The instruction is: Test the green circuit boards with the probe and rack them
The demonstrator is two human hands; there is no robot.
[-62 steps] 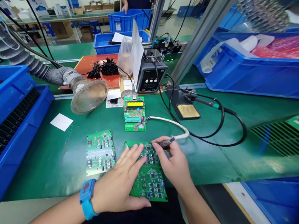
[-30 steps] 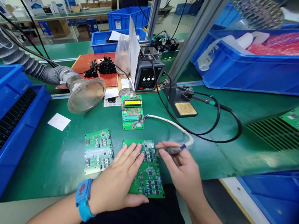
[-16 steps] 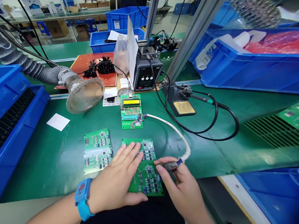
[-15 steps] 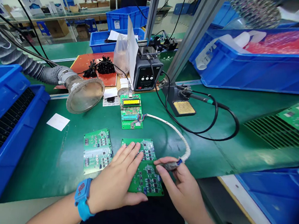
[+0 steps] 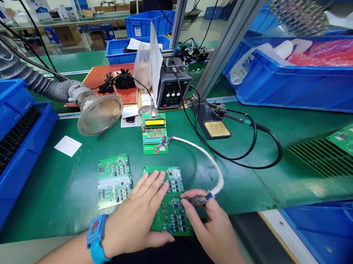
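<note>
Left hand [image 5: 136, 218] and right hand [image 5: 214, 224] at a circuit board [image 5: 173, 220].
We saw the left lying open and flat on it; the right pinched a cable end [image 5: 199, 200].

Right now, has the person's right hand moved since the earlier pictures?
Yes: the right hand has drawn back toward the person, farther from the circuit board with the yellow LCD.
</note>
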